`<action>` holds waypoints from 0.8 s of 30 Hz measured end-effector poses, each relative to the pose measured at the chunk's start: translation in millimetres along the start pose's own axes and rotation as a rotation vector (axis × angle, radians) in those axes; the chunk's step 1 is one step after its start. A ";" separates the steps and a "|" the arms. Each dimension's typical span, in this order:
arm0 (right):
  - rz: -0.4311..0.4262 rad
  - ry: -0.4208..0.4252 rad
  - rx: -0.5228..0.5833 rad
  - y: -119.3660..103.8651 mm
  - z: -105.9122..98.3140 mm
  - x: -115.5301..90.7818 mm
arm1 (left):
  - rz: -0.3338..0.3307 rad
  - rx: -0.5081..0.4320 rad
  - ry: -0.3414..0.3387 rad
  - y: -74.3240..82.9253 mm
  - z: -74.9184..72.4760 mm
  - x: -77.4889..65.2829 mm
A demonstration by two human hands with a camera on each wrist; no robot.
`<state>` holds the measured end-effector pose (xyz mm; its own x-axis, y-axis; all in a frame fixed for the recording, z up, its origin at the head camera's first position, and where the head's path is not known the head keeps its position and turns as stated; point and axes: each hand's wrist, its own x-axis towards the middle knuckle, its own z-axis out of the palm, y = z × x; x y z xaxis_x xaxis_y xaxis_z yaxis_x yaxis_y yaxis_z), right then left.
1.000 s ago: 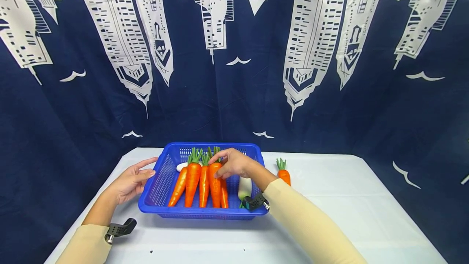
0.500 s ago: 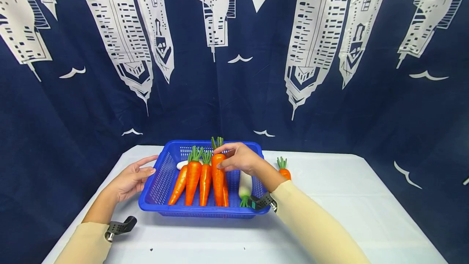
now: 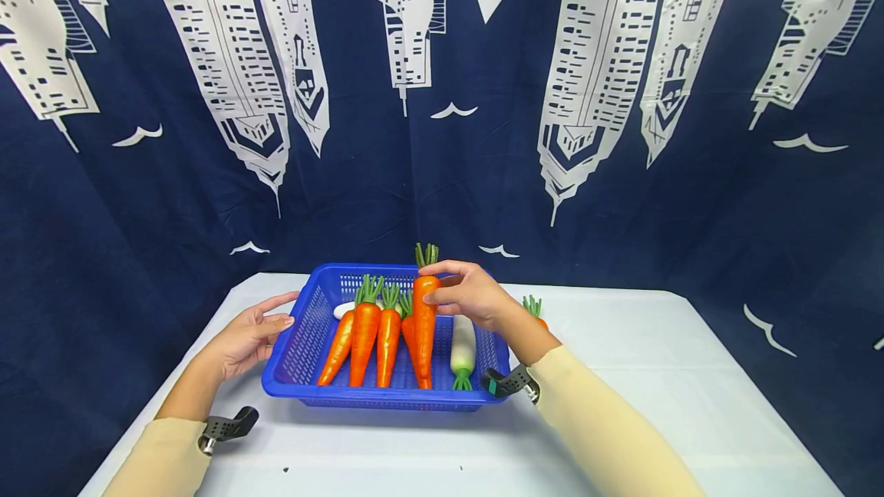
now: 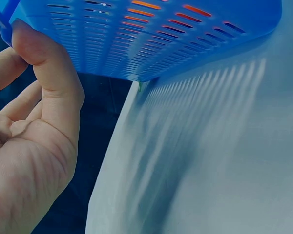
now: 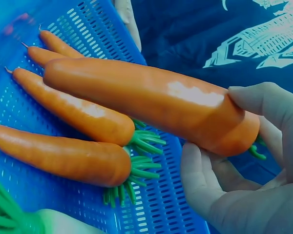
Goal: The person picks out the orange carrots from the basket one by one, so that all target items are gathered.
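Note:
My right hand (image 3: 473,297) grips an orange carrot (image 3: 425,328) near its leafy end, thumb on one side and fingers on the other. The carrot is raised over the blue plastic basket (image 3: 387,399), tilted with its green stems up. My left hand (image 3: 242,340) pinches the basket's left rim between thumb and fingers; the left wrist view has the thumb (image 4: 53,68) against that rim. Inside the basket lie several more carrots (image 3: 364,336), side by side with green tops toward the back. A white radish (image 3: 463,343) lies at the right, leaves toward me.
White vegetables (image 3: 343,311) lie partly hidden behind the carrots at the basket's back. Another carrot (image 3: 533,309), mostly covered by my right arm, rests on the white table (image 3: 656,374) right of the basket. A dark blue patterned cloth (image 3: 414,198) hangs behind the table.
My right hand has taken hold of a carrot among the others, lifted it and moved it rightward. A carrot beneath it now shows more. The left hand stays at the rim.

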<state>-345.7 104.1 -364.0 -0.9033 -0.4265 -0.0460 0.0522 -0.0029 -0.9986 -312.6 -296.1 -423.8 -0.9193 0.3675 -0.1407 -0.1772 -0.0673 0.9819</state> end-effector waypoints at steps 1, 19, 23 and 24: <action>-0.004 0.006 -0.001 -0.2 -0.7 -0.8 | 0.002 0.000 -0.001 0.1 0.0 0.0; -0.040 0.080 0.087 -2.2 -13.9 -21.1 | 0.012 -0.014 -0.011 -1.5 -0.2 0.9; -0.032 0.094 0.089 -2.0 -17.6 -25.6 | 0.012 -0.006 -0.005 -1.2 -0.2 0.5; -0.031 0.096 0.088 -1.9 -18.4 -27.2 | 0.013 -0.004 -0.003 -1.2 -0.2 0.3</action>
<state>-329.1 132.3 -361.3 -0.9415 -0.3362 -0.0218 0.0572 -0.0956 -0.9938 -312.7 -296.0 -425.0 -0.9205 0.3692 -0.1278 -0.1668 -0.0757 0.9831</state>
